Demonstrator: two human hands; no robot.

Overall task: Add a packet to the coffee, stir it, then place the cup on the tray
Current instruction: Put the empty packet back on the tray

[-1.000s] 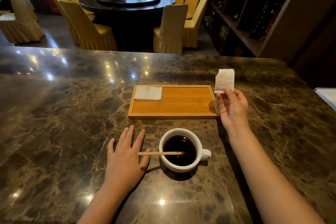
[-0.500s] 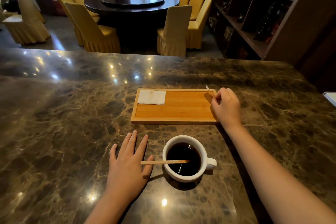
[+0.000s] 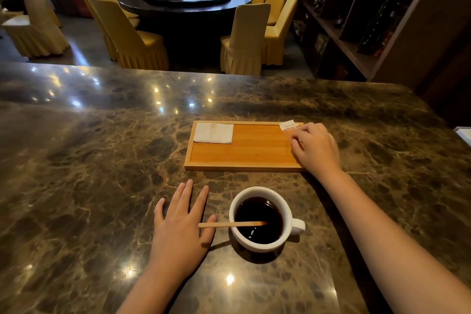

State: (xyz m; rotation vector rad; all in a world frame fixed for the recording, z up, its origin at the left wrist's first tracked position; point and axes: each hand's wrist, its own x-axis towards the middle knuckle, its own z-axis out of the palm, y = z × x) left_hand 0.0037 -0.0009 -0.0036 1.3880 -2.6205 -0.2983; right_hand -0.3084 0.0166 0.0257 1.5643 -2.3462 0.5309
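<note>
Head: packet (image 3: pixel 288 127) under right hand (image 3: pixel 317 146).

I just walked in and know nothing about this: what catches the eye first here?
A white cup of black coffee stands near the front of the marble counter, a wooden stirrer lying across its rim. Behind it a wooden tray holds a napkin, and the right hand rests on a packet at its far right corner.

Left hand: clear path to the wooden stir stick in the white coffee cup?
Probably yes. The left hand lies flat beside the white coffee cup; the wooden stir stick juts over its thumb, nothing between.
</note>
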